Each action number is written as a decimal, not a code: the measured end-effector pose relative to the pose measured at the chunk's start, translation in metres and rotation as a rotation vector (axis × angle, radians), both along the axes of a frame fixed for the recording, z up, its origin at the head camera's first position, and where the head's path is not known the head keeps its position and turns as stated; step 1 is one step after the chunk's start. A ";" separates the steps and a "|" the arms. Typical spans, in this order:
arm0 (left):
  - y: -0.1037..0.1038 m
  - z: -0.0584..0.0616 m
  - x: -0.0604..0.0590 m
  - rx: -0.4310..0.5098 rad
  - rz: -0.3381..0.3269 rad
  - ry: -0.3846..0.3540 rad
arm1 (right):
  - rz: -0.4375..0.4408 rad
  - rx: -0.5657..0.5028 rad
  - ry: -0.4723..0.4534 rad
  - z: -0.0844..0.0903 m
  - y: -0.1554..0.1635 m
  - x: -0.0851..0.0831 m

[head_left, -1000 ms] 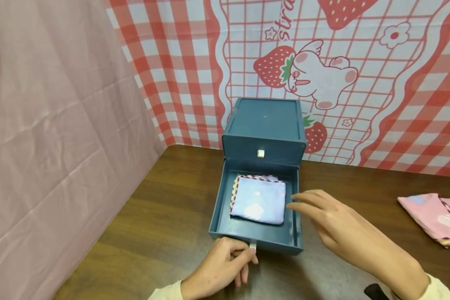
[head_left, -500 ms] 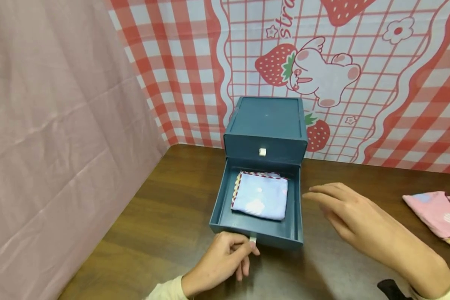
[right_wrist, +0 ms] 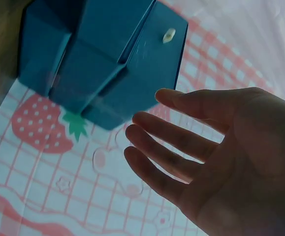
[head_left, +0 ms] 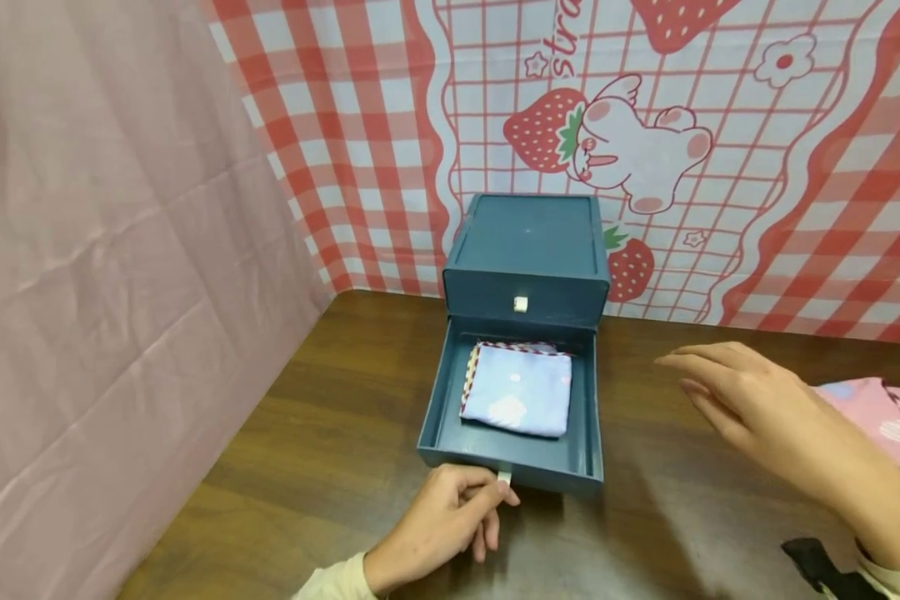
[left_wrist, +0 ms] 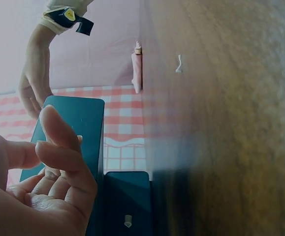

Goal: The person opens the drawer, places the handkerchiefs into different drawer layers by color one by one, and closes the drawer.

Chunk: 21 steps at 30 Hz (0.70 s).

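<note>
A teal two-drawer box [head_left: 525, 250] stands at the back of the brown table. Its lower drawer [head_left: 450, 421] is pulled out and holds a folded pale blue cloth [head_left: 519, 389]. My left hand [head_left: 450, 521] pinches the small white pull tab [head_left: 505, 477] at the drawer's front. My right hand [head_left: 750, 400] hovers with straight fingers to the right of the drawer, holding nothing. In the right wrist view the right hand [right_wrist: 216, 157] is spread below the box [right_wrist: 103, 59]. The left wrist view shows the left hand [left_wrist: 48, 182] with curled fingers beside the box [left_wrist: 83, 128].
A folded pink cloth [head_left: 881, 421] lies at the table's right edge, partly behind my right arm. A pink curtain [head_left: 120, 250] closes the left side and a strawberry checked backdrop [head_left: 682, 150] the back. A dark strap [head_left: 817, 567] shows at the lower right.
My right hand has drawn away from the drawer, moving right toward the pink cloth. The left hand stays on the pull tab and the drawer has not moved.
</note>
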<state>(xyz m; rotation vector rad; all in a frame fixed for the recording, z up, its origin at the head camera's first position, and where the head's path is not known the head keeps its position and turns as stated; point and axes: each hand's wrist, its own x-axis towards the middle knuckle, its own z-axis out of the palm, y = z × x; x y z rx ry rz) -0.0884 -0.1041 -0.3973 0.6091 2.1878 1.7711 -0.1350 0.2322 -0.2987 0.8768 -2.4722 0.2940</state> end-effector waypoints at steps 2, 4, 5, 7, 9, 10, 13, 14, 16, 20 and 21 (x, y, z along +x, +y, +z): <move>0.001 0.000 0.000 0.008 -0.002 -0.001 | -0.060 0.016 -0.046 0.003 0.006 -0.001; 0.001 -0.001 -0.001 0.017 -0.003 -0.003 | -0.110 0.026 -0.075 0.005 0.013 -0.003; 0.000 -0.001 -0.001 0.025 -0.003 -0.006 | -0.127 0.030 -0.083 0.005 0.016 -0.004; 0.000 -0.001 -0.001 0.036 -0.008 -0.012 | -0.153 0.035 -0.092 0.006 0.022 -0.006; -0.001 -0.001 -0.001 0.047 -0.013 -0.021 | -0.162 0.031 -0.083 0.006 0.028 -0.008; -0.001 -0.001 -0.001 0.052 -0.016 -0.026 | -0.167 0.030 -0.082 0.006 0.031 -0.009; -0.002 -0.001 -0.002 0.058 -0.022 -0.037 | -0.196 0.025 -0.094 0.006 0.039 -0.011; -0.003 -0.001 -0.002 0.062 -0.024 -0.042 | -0.207 0.023 -0.099 0.006 0.042 -0.011; -0.002 -0.001 -0.002 0.070 -0.027 -0.053 | -0.241 0.026 -0.121 0.006 0.047 -0.011; -0.001 -0.002 -0.003 0.081 -0.031 -0.073 | -0.283 0.035 -0.150 0.006 0.059 -0.011; -0.001 -0.002 -0.003 0.081 -0.033 -0.077 | -0.286 0.038 -0.153 0.006 0.062 -0.012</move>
